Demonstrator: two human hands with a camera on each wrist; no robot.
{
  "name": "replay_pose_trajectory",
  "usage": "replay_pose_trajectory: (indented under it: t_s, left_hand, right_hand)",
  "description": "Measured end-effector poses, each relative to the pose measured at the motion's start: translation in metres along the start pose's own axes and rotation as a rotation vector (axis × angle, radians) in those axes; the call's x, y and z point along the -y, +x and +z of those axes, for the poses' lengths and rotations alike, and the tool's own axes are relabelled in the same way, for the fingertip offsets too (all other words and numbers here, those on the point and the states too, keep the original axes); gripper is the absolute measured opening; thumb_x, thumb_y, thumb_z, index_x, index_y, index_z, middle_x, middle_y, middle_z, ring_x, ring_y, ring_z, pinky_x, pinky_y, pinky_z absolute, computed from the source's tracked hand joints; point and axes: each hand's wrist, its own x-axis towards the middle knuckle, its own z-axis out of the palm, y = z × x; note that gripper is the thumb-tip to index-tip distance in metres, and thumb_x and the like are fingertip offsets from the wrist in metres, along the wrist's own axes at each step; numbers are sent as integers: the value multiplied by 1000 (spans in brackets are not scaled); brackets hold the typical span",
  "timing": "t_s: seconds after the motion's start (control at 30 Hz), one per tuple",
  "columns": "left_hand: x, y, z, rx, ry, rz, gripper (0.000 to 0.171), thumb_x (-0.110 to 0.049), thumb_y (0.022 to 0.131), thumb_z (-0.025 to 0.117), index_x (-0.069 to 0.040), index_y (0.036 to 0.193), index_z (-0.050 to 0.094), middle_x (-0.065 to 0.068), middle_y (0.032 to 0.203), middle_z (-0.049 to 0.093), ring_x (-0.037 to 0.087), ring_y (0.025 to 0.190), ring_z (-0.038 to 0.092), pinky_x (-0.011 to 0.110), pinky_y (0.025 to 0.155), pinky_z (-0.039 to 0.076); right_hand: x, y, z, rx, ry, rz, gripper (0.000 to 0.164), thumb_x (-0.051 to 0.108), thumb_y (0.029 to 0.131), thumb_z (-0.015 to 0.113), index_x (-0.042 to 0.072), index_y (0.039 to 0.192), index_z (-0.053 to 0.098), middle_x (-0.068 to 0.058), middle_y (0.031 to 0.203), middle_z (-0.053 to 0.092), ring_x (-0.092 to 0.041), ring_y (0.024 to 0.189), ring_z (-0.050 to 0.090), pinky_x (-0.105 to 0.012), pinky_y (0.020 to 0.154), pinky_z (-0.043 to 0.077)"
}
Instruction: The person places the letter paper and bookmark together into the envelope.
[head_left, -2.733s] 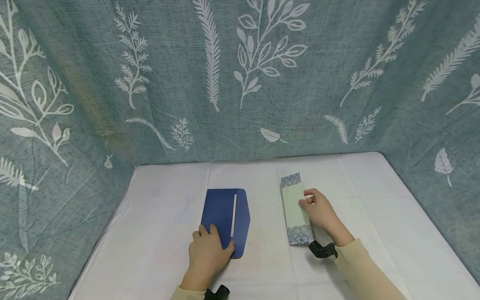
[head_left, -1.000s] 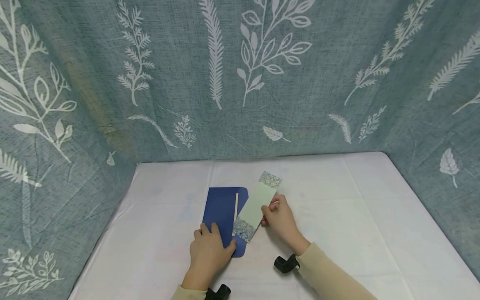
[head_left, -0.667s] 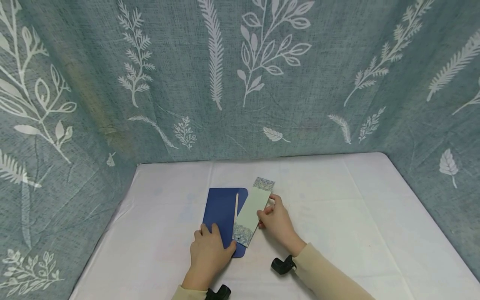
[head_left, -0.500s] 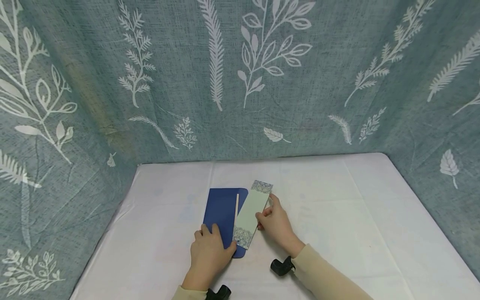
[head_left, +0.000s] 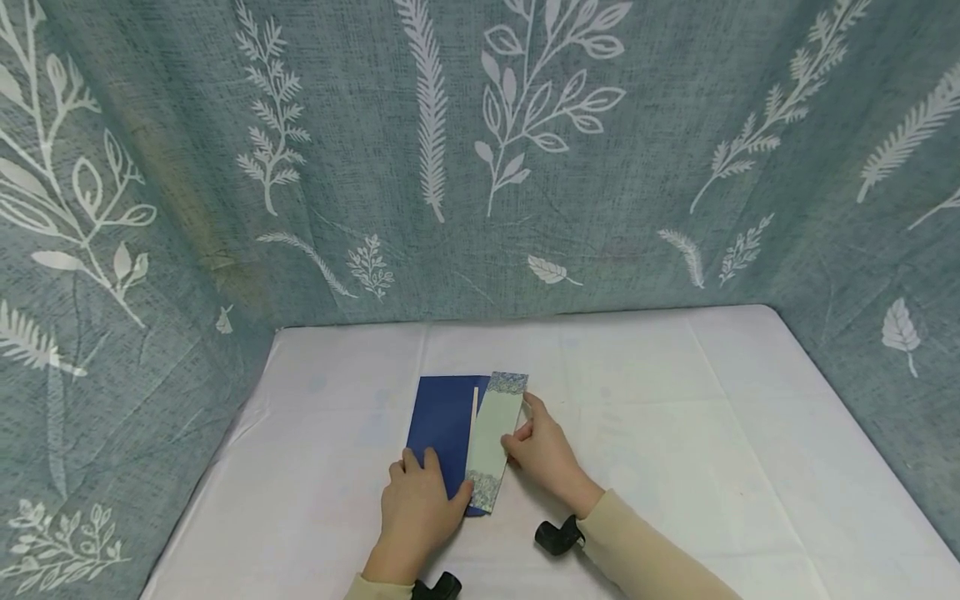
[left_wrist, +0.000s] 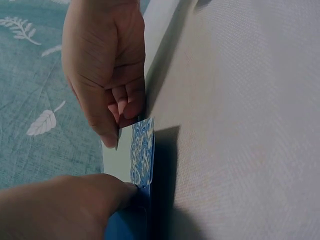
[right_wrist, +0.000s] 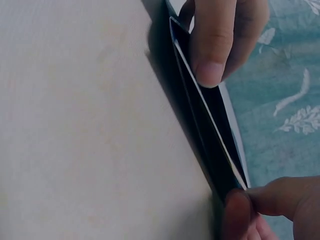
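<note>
A dark blue envelope (head_left: 442, 412) lies on the table with a thin pale strip (head_left: 472, 421) near its right side. Over that right side sits a narrow pale green card (head_left: 498, 421) with blue patterned ends. My left hand (head_left: 420, 504) rests spread on the envelope's near part, its thumb against the card's near patterned end (left_wrist: 143, 152). My right hand (head_left: 547, 454) pinches the card's right edge between thumb and fingers. In the right wrist view, the card's thin edge shows between dark layers of the envelope, near the right fingertips (right_wrist: 237, 210).
A white cloth (head_left: 675, 433) covers the table. Behind and at both sides hangs a blue-green leaf-print curtain (head_left: 637, 167). Black wrist cameras sit below the left wrist (head_left: 438, 586) and right wrist (head_left: 557, 538).
The card has come left from apart on the cloth onto the envelope's right side. It tilted on the way and now stands nearly parallel to the envelope. The left hand has stayed put.
</note>
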Motion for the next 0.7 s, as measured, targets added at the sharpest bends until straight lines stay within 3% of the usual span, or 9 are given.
replay_pose_trajectory:
  t_s: [0.23,0.7]
  left_hand:
    - [1,-1,1,-10,-13,-3,82,-54,84,64,14,128,52,44,127,44,56,111,48,59,74,50]
    - [1,-3,2,-58,-31,9,79,-52,82,66,14,125,55,43,123,48,55,107,51,59,71,50]
  right_hand:
    - [1,-1,2,47,-46,-22,81,14,86,68,-4,150,21,6,68,63,-13,55,59,-30,56,48]
    - [5,3,4,97,-29,-37,77,11,86,66,-4,149,24,3,66,63,-14,53,60,-30,55,47]
